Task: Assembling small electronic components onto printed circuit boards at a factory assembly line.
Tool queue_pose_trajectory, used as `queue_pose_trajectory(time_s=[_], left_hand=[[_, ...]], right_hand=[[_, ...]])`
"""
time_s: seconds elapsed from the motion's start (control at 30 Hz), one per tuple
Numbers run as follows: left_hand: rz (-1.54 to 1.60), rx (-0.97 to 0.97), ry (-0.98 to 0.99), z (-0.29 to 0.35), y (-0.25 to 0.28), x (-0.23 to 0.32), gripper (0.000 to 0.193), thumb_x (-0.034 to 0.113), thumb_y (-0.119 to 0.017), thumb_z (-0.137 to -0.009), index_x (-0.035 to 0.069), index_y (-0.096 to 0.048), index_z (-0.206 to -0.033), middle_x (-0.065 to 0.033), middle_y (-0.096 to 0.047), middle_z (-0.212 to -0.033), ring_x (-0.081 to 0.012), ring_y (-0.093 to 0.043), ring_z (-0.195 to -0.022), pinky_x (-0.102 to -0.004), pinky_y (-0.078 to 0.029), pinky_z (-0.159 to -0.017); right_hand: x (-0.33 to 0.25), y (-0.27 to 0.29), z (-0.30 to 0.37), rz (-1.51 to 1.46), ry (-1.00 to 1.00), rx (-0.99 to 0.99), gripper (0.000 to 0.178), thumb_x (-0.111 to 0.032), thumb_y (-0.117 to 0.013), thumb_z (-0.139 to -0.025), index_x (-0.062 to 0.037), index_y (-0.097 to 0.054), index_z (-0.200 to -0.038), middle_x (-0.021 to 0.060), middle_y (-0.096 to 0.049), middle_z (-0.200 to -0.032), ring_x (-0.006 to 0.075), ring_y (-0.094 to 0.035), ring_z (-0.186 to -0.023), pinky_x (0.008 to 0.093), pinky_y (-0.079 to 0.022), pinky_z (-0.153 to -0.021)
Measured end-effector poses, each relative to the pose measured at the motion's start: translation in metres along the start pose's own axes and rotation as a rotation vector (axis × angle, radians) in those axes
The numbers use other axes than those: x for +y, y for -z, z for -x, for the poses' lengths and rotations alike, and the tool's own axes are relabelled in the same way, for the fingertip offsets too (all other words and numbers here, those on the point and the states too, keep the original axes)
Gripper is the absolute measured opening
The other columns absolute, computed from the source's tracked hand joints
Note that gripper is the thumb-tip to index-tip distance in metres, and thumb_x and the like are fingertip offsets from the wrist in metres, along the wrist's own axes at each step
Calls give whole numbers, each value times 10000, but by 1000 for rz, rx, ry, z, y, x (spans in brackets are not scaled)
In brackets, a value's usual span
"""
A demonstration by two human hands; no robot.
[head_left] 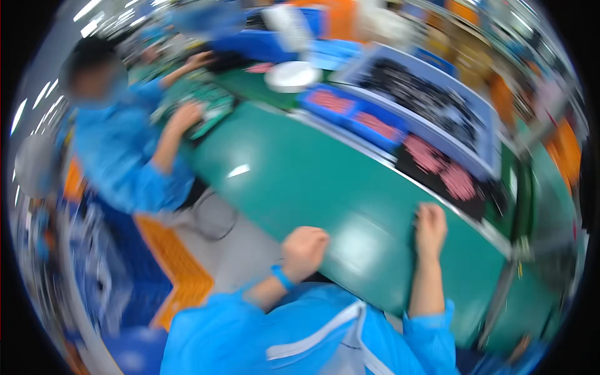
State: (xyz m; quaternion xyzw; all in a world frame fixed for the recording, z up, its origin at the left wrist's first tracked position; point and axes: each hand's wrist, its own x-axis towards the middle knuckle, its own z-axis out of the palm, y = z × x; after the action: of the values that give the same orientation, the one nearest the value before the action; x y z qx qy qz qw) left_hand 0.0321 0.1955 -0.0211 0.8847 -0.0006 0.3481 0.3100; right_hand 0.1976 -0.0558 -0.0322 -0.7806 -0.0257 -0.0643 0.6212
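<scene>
My left hand (305,250), with a blue band (282,277) round the wrist, is curled into a loose fist at the near edge of the green work table (294,169). Any content of that fist is hidden. Farther right, my right hand (431,226) is over the table with its fingers bent together. A small dark spot shows at its fingertips, too blurred to name. Beyond it, bundles of pink parts (440,167) lie on a black mat (417,172). The whole picture is smeared by motion.
Blue trays (353,120) of pink pieces and a large grey-blue bin (490,147) of black parts line the far side. A white round dish (292,76) stands beyond. At the left, a co-worker in blue (122,156) handles green boards (209,106). Orange and blue crates (178,269) stand below.
</scene>
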Motion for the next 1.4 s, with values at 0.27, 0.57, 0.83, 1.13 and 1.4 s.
queue_pose_trajectory(time_s=[0.27,0.57,0.83,1.13,1.4], left_hand=[[15,-95,66,-2,-7,8,31,9,-627,-822,33,-610,-814,-110,-641,-867,-281,-595,-815,-369,-484,-717],[4,-119,10,5,-11,6,43,37,-585,-885,18,-579,-847,-96,-588,-862,-219,-539,-752,-320,-443,-635],[10,-125,127,6,-10,4,23,17,-616,-846,22,-597,-833,-105,-624,-884,-269,-578,-839,-373,-476,-708],[-17,-143,118,5,-12,8,24,15,-618,-837,19,-597,-827,-109,-627,-877,-269,-577,-830,-373,-474,-716],[-11,-43,10,-3,-6,10,57,0,-646,-791,45,-615,-806,-109,-640,-826,-289,-606,-773,-363,-492,-680]], right_hand=[[-1,-6,-7,147,333,122,62,-73,-599,-839,-20,-570,-857,149,-581,-861,334,-575,-847,405,-472,-745],[-5,2,0,150,275,82,62,-65,-596,-834,-16,-560,-841,152,-580,-877,330,-579,-848,405,-472,-733],[-4,-2,-2,187,275,70,71,-81,-591,-851,-20,-565,-878,137,-605,-921,320,-589,-872,387,-481,-752],[-1,3,-3,168,265,34,64,-75,-590,-852,-21,-568,-879,139,-591,-893,319,-582,-847,389,-475,-743],[3,-8,-5,199,401,59,53,-76,-606,-825,-42,-575,-853,146,-588,-862,328,-582,-844,403,-479,-741]])
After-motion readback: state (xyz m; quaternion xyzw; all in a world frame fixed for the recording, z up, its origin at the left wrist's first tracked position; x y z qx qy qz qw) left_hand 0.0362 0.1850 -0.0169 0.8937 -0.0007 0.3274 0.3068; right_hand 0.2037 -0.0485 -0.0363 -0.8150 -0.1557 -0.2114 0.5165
